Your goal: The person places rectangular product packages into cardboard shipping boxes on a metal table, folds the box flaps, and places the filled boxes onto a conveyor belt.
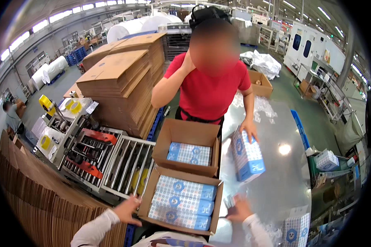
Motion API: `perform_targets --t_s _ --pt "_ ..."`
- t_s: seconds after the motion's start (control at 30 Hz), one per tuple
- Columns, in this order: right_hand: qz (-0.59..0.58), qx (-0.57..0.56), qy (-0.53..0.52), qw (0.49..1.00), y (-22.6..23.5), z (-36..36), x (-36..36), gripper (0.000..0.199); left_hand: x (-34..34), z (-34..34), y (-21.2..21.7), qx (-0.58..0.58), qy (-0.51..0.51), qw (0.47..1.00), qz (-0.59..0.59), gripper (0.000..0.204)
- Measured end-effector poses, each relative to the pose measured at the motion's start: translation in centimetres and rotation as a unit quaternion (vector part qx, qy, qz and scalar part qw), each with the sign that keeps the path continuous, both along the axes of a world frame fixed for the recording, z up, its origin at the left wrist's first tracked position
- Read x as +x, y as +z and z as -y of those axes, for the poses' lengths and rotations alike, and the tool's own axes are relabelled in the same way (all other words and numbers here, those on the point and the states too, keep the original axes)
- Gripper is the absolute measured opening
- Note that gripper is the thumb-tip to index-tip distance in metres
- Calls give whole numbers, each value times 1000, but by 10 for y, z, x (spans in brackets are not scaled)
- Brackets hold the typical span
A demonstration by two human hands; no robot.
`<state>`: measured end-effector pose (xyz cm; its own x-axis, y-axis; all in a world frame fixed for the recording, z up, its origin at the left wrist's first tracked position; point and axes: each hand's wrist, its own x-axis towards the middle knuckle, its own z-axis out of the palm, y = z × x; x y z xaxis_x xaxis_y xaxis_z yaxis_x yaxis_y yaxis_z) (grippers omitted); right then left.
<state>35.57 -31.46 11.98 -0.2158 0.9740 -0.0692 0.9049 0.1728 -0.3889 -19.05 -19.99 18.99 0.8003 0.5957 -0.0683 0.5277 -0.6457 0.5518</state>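
In front of me stands an open carton [144, 201] packed with a row of blue and white patterned packs [175, 201]. My left hand [127, 210] is at the carton's left side, fingers spread, thumb close to its edge. Just off the right wall, over the metal table, is my right hand [238, 210], its fingers apart and nothing visible in them. A second open carton [185, 131], partly filled with like packs [189, 153], sits directly beyond. Across from me, a co-worker in a red shirt [212, 88] rests one hand on a blue and white pack [247, 154].
A roller conveyor [127, 164] with a tape machine [88, 152] lies left. Flat cardboard stacks rise at the far left [119, 78] and near left [37, 206]. The metal table [276, 173] extends right, with another pack [296, 230] at its near corner and crumpled clear plastic [264, 108] farther back.
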Motion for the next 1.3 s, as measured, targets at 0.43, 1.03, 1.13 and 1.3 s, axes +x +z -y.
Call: perform_targets --t_s 0.43,1.03,1.13,1.3 --pt "-414 -78 -273 865 9 -187 -65 62 150 -94 -128 31 -63 965 -252 135" --pt "-114 178 -122 970 -148 -172 -432 67 -122 -227 -180 161 336 927 -45 79" --pt "-146 168 -90 971 -154 -281 -520 65 -155 -256 -190 152 363 918 -60 86" --pt "-230 207 -1 951 -164 -427 -628 49 -252 -349 -191 176 497 843 -105 88"
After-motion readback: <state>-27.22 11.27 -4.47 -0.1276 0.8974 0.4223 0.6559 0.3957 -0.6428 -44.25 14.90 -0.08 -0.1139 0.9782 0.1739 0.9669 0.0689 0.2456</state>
